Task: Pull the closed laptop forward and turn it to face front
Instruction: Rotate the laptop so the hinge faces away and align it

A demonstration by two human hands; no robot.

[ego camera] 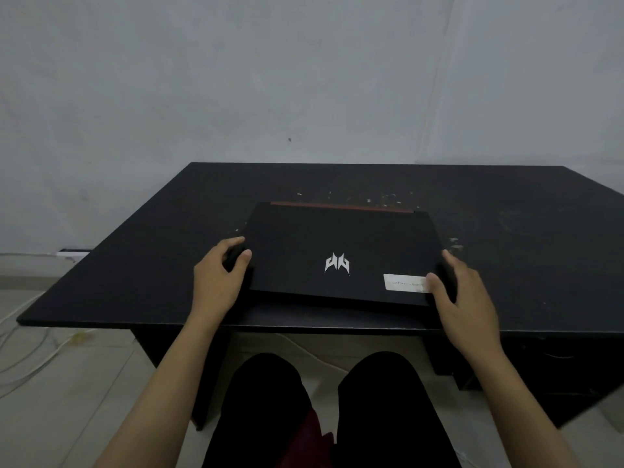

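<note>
Your left hand (221, 268) and right hand (461, 288) clamp the 2 side edges of the shut laptop (341, 255), which lies near the desk's (135, 265) front edge, red strip facing away.

A black table (141, 265) carries a closed black laptop (341, 244) near its front edge.

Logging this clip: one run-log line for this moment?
laptop: closed, on desk | left hand: gripping left edge | right hand: gripping right corner
</note>
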